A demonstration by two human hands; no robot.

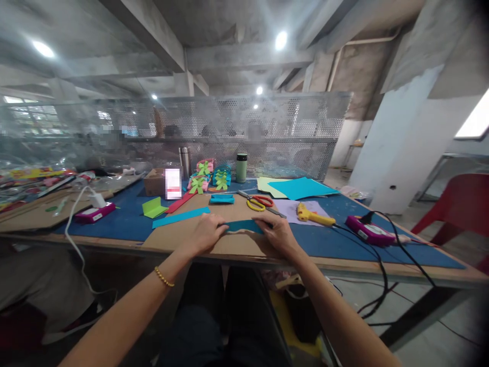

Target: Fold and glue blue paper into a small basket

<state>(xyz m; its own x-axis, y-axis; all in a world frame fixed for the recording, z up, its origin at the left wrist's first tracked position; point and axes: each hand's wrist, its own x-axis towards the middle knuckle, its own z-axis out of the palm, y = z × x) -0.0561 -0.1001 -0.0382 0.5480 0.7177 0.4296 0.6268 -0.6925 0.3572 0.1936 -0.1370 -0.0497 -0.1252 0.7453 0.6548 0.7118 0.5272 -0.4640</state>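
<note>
Between my two hands a blue paper strip (pixel 243 226) stretches just above the cardboard sheet (pixel 233 247). Fingers of my left hand (pixel 208 232) are closed on its left end, and my right hand (pixel 277 230) grips the right end. A second blue strip (pixel 181 217) lies flat to the left. Beyond my hands sit a small folded blue paper piece (pixel 222 199) and a red paper strip (pixel 181 203). Scissors with yellow handles (pixel 255 204) and scissors with red handles (pixel 263 200) lie near my right hand.
A yellow glue gun (pixel 315 215) rests on purple paper, its cord running to a purple power strip (pixel 369 230). Blue and green sheets (pixel 301 187), a green bottle (pixel 241 168), paper-bow crafts (pixel 206 176) and a cardboard box (pixel 155 182) stand behind. Another power strip (pixel 94 212) lies left.
</note>
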